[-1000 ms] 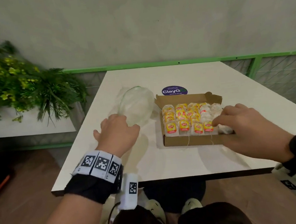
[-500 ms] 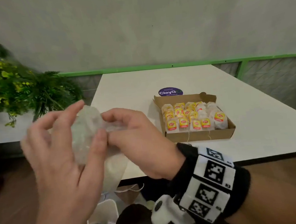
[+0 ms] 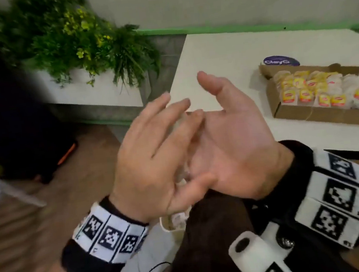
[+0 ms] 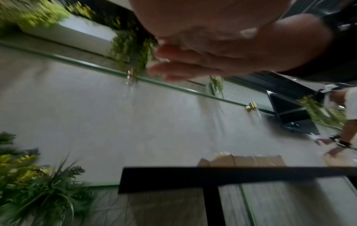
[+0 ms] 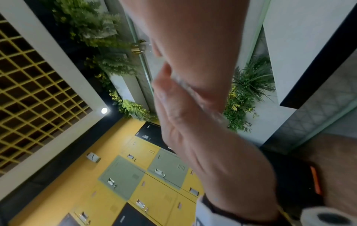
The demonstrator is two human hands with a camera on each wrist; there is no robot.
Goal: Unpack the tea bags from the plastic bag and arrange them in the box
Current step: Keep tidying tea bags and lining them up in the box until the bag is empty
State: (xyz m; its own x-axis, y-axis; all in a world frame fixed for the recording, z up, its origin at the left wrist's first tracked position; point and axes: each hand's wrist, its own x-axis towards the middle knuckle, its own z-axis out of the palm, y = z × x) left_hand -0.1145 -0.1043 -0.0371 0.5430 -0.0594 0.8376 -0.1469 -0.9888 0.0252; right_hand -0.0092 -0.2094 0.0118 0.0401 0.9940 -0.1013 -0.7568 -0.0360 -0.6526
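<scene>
My left hand (image 3: 153, 149) and right hand (image 3: 229, 135) are pressed palm to palm in front of my lap, off the table's near left corner. The crumpled clear plastic bag (image 3: 178, 125) is squeezed flat between them, and only slivers of it show. Fingers of both hands are straight. In the right wrist view the plastic bag (image 5: 193, 91) shows as a thin strip between the two palms. The cardboard box (image 3: 318, 116) sits on the white table (image 3: 221, 54) at the right, filled with rows of yellow-and-red tagged tea bags (image 3: 305, 95).
A purple round sticker (image 3: 281, 61) lies on the table behind the box. A planter with green plants (image 3: 70, 36) stands to the left of the table. A dark bag (image 3: 18, 130) sits on the wooden floor at left. Another person (image 4: 345, 122) stands in the distance.
My left hand lifted the emptied plastic bag off the table, my right hand left the box and joined it; the fingers crumpled the bag, and flat palms now press it.
</scene>
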